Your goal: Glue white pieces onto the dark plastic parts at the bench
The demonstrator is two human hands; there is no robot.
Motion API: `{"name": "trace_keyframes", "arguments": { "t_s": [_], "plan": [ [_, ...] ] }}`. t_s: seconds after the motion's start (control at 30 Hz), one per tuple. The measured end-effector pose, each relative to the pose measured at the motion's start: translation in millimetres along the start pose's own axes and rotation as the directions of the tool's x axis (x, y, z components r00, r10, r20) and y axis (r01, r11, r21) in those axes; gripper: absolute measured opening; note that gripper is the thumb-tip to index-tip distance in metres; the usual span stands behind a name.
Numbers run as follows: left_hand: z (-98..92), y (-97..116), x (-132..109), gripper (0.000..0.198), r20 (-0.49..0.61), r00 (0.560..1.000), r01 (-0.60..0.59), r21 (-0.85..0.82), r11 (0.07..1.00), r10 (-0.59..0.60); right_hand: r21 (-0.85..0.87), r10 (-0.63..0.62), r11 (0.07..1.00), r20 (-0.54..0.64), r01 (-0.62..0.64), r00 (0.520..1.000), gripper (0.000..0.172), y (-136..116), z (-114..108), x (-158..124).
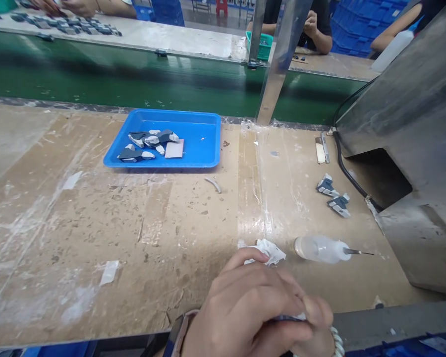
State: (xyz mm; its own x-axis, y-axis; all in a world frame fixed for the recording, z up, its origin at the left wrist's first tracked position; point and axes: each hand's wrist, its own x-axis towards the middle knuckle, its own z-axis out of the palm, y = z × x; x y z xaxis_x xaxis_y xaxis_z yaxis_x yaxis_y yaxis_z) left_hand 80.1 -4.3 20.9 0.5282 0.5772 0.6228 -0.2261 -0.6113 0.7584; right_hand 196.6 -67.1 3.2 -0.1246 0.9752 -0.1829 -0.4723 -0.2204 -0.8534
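Left hand (pixel 245 310) sits at the bottom edge, your fingers curled shut over a small part (pixel 288 318). Only a dark-and-white sliver of it shows between your two hands. Right hand (pixel 321 322) is mostly hidden behind the left, just a thumb and a beaded bracelet (pixel 337 342) in view, pressed against the same part; can't tell whether it's gripping. Watch (pixel 178 332) on your left wrist. Crumpled white wipe (pixel 270 251) pokes out just above your left fingers, on the counter (pixel 96 223); touching the fingers or not, unclear. Squeeze bottle (pixel 317 248) lies on its side just right of the wipe, needle tip pointing right. Two gray-and-white parts (pixel 326 186) lie farther back, near the gray machine housing (pixel 412 114). Blue tray (pixel 204 144), well off to the back left, holds a handful of similar parts plus a pale card (pixel 174 148). Green belt (pixel 134 79) runs behind the counter; other people's hands (pixel 312 25) are across it.
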Motion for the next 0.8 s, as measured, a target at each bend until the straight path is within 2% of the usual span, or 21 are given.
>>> {"name": "trace_keyframes", "arguments": {
  "t_s": [0.1, 0.27, 0.4, 0.5, 0.63, 0.73, 0.8],
  "plan": [
    [0.1, -2.9, -0.1, 0.017, 0.004, 1.0, -0.008, -0.03, 1.0, 0.008, 0.051, -0.008, 0.999, 0.007, 0.007, 1.0, 0.057, -1.6, 0.5, 2.3],
    [-0.4, -6.4, 1.8, 0.015, -0.001, 1.0, 0.016, -0.122, 0.992, -0.017, 0.013, -0.078, 0.997, -0.173, 0.081, 0.982, 0.052, 22.2, -9.6, -11.9],
    [0.1, -8.9, -0.8, 0.021, -0.022, 1.0, 0.007, -0.086, 0.996, -0.009, 0.017, 0.018, 1.0, -0.248, -0.014, 0.969, 0.037, 30.7, -11.9, -24.2],
    [-0.2, -5.2, -6.0, 0.022, -0.088, 0.993, 0.073, -0.103, 0.992, -0.082, 0.111, 0.073, 0.992, -0.203, -0.051, 0.976, 0.044, 25.4, -6.7, -25.7],
    [-3.4, 2.1, -14.4, 0.026, -0.128, 0.943, 0.306, -0.041, 0.951, -0.308, 0.247, 0.192, 0.959, -0.21, -0.138, 0.959, 0.054, 13.7, -0.3, -19.7],
    [-4.4, 2.5, -14.0, 0.024, -0.1, 0.92, 0.369, -0.105, 0.924, -0.379, 0.2, 0.204, 0.963, -0.107, -0.18, 0.973, 0.062, 5.1, 0.8, -11.7],
    [-3.6, 1.1, -10.1, 0.025, -0.089, 0.918, 0.368, -0.165, 0.915, -0.386, 0.16, 0.18, 0.972, -0.043, -0.171, 0.983, 0.066, 1.6, 0.5, -7.0]
  ]
}}
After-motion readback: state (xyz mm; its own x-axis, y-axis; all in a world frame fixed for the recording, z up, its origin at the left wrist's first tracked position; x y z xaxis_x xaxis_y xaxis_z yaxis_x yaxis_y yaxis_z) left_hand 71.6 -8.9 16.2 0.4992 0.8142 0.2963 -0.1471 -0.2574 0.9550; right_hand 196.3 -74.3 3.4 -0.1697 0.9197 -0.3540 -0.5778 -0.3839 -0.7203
